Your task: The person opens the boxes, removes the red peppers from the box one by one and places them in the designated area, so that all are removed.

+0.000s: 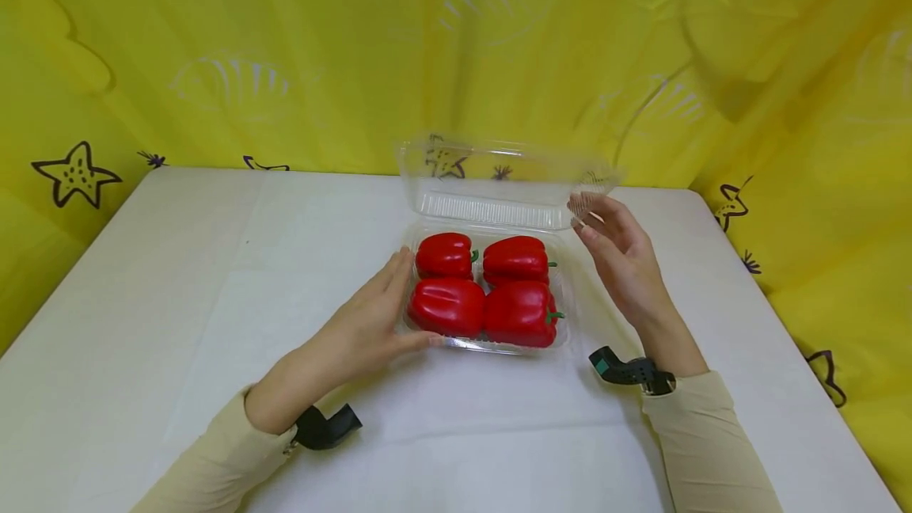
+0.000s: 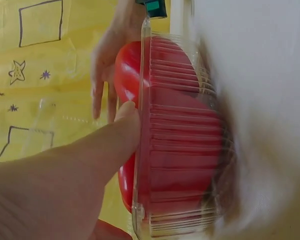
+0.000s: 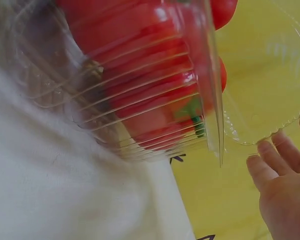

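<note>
A clear plastic clamshell box (image 1: pixel 492 345) sits on the table with several red bell peppers (image 1: pixel 446 307) in its base, their green stems pointing right. Its see-through lid (image 1: pixel 492 208) stands raised at the back, its upper part blurred. My left hand (image 1: pixel 366 319) rests against the box's left side with long, straight fingers, and the thumb (image 2: pixel 127 120) lies on the front rim. At the lid's right end is my right hand (image 1: pixel 623 256), its fingertips touching the lid's edge and partly seen through the plastic. In the right wrist view the fingers (image 3: pixel 270 160) meet that edge.
A white cloth covers the table (image 1: pixel 285 275). Close behind it and along both sides hangs a yellow curtain (image 1: pixel 342 46) with starfish drawings. Black wrist cameras (image 1: pixel 328 427) stick out inward from both wrists.
</note>
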`<state>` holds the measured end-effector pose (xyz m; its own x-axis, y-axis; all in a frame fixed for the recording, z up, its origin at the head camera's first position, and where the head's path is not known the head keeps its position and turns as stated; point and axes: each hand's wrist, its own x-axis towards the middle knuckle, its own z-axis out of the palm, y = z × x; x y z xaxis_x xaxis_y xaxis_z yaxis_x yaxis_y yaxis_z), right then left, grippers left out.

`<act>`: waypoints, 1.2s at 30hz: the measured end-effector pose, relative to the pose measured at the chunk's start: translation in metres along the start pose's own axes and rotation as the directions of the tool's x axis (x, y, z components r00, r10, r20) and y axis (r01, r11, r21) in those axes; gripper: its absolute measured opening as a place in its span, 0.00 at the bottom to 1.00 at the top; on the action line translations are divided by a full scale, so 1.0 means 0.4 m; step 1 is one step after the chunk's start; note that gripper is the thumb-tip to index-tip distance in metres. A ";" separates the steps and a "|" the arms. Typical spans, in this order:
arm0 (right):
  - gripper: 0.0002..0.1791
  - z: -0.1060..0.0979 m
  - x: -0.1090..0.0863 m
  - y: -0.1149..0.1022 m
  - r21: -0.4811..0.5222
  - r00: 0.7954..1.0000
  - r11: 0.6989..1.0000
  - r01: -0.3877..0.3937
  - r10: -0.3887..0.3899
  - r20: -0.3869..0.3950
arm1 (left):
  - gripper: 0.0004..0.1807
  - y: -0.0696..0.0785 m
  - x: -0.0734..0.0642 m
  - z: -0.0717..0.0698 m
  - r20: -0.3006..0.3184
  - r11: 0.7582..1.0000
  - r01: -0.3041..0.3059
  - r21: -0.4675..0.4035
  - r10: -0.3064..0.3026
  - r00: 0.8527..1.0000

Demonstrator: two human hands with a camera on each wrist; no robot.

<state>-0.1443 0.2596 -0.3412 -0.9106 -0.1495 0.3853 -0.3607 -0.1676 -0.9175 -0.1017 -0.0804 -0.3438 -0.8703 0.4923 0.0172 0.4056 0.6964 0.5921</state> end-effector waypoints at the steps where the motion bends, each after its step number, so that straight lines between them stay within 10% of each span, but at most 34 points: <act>1: 0.24 -0.001 0.000 0.001 -0.002 1.000 1.000 -0.008 0.008 0.000 | 0.64 0.003 -0.001 0.001 -0.007 1.000 -0.004 0.026 0.004 1.000; 21: 0.33 -0.027 0.016 0.015 -0.016 0.973 0.985 -0.169 0.170 0.159 | 0.62 0.027 -0.011 -0.023 0.012 0.955 -0.035 0.295 0.032 0.999; 36: 0.34 -0.031 0.025 0.026 -0.121 0.934 0.954 -0.274 0.294 0.204 | 0.75 0.005 0.009 -0.058 0.211 0.986 -0.021 0.166 -0.015 0.977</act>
<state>-0.1597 0.2684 -0.3482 -0.9150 -0.3881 0.1100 -0.1191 -0.0006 -0.9929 -0.1105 -0.0894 -0.3237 -0.7976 0.5810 -0.1619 0.4643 0.7628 0.4500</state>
